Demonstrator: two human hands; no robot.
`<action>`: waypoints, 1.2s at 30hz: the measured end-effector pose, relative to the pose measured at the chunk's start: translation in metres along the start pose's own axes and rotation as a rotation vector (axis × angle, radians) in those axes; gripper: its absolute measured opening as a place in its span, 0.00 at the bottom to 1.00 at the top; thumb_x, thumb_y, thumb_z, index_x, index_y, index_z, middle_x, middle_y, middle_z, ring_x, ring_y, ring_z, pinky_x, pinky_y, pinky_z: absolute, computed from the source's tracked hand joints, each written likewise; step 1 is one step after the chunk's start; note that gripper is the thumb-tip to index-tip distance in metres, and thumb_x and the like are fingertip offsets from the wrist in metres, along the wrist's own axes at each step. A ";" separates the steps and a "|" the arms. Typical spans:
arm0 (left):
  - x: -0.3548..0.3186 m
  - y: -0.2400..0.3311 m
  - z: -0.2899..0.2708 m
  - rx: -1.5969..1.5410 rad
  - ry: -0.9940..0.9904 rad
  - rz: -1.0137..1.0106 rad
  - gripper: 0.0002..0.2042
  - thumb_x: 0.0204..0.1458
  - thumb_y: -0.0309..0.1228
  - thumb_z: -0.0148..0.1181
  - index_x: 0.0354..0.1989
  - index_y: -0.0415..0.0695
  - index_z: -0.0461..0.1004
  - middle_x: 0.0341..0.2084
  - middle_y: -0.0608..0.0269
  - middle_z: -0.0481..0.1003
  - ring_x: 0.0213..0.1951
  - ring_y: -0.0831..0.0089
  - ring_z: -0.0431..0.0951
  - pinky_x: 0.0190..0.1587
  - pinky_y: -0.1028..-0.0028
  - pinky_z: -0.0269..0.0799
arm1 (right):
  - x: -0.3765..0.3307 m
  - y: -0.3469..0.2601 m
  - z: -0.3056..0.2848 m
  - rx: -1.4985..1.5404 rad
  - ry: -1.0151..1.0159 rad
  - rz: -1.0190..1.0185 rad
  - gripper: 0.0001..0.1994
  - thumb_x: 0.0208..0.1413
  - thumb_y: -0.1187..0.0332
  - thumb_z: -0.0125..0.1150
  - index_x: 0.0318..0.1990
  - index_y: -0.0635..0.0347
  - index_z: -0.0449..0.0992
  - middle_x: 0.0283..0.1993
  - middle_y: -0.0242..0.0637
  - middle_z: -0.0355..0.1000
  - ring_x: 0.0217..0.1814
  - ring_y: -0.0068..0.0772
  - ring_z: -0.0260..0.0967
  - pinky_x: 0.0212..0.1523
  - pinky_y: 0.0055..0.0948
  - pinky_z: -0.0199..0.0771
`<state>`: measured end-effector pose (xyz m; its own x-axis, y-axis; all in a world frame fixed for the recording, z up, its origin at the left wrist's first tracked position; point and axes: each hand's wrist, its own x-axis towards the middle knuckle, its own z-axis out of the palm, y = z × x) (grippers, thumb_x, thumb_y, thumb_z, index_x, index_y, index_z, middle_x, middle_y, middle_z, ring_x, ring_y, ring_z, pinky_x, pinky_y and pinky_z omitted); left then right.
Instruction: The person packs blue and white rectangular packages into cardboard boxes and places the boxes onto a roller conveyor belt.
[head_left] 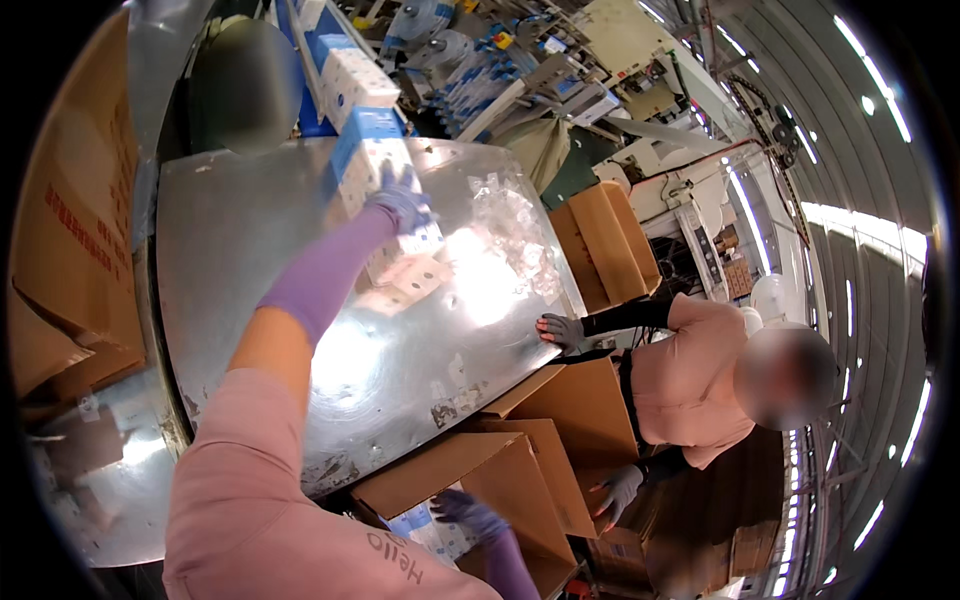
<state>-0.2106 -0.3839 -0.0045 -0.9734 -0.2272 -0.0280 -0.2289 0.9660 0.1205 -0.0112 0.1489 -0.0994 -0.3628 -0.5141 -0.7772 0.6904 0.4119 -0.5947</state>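
Observation:
My left hand [400,206], in a blue-violet glove with a purple sleeve, lies with spread fingers against a row of white and blue soft packs [368,165] on the metal table [240,230]. The packs nearest the hand are partly blurred. My right hand [468,512], gloved alike, reaches into an open cardboard box [450,462] at the table's near right edge. Its fingers are apart on a white and blue pack [420,527] inside. The lower part of that pack is hidden by my sleeve and the box wall.
A co-worker [690,375] stands at the right, one gloved hand on the table edge and the other beside a second open box [590,400]. Crumpled clear plastic [515,235] lies on the table. A large carton [75,200] stands left; machinery [480,70] fills the back.

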 end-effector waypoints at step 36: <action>-0.316 -0.001 0.095 -1.858 0.560 -0.434 0.57 0.42 0.31 0.67 0.66 0.38 0.21 0.64 0.43 0.37 0.64 0.54 0.49 0.63 0.65 0.53 | 0.124 -0.304 0.130 -0.648 -0.450 -0.132 0.45 0.47 0.62 0.70 0.67 0.63 0.45 0.60 0.44 0.61 0.62 0.35 0.58 0.61 0.33 0.61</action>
<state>0.0966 -0.3010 -0.0905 -0.6692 -0.7333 -0.1203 0.2337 -0.3614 0.9027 -0.1843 -0.1379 0.0115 -0.0330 -0.7862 -0.6171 0.1078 0.6110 -0.7843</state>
